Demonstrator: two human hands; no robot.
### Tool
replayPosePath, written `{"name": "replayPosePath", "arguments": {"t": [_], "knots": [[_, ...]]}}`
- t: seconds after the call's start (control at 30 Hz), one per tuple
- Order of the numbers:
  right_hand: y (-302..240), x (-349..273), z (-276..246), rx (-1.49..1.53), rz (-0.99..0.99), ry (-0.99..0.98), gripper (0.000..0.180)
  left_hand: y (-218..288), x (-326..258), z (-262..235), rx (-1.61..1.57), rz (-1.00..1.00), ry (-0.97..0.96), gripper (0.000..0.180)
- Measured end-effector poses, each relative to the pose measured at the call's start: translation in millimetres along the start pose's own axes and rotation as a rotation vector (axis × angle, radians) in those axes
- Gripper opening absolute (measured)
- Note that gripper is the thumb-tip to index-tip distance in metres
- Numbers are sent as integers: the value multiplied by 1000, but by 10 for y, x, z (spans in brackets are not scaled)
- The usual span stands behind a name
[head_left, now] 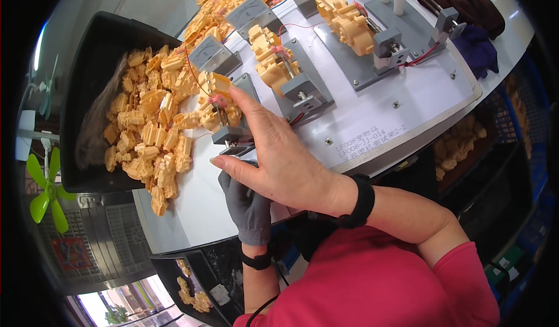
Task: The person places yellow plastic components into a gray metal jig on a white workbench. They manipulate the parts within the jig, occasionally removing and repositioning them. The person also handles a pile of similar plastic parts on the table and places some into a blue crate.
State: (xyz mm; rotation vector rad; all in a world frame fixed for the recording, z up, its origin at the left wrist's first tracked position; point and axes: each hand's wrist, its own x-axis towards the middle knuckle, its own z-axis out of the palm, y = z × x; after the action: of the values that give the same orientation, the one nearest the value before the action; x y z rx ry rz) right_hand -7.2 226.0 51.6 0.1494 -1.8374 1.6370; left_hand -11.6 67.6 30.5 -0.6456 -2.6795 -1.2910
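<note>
— So, what's over at the left?

— A green fan (pixel 48 190), then a black bin (pixel 87 94) spilling yellow plastic parts (pixel 148 132) onto the white worktop (pixel 372 111).

— And the hands?

— The gloved left hand (pixel 247 202) sits at the worktop's near edge, under the other; whether its grip is closed I cannot tell. The bare right hand (pixel 279 152) is spread open, holding nothing, forefinger touching the yellow part (pixel 214 88) seated in the nearest grey fixture (pixel 233 132).

— Further right?

— More loaded fixtures (pixel 303 88), dark cloth (pixel 460 4).
</note>
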Motion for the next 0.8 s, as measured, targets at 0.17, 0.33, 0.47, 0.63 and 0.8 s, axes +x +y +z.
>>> {"name": "replayPosePath", "arguments": {"t": [0.17,0.33,0.47,0.63,0.8], "knots": [[-37,16,-23,33,30,-35,88,46,6,-11,-47,-6,-12,43],[-47,10,-22,15,38,-46,88,177,14,22,-106,-34,32,29],[-35,10,-12,9,20,-26,88,161,6,-3,-122,-55,21,33],[-33,-16,1,-40,-18,19,86,64,-15,15,-273,-97,16,37],[-62,26,-2,27,-49,5,77,-65,13,56,-195,-99,73,50]]}}
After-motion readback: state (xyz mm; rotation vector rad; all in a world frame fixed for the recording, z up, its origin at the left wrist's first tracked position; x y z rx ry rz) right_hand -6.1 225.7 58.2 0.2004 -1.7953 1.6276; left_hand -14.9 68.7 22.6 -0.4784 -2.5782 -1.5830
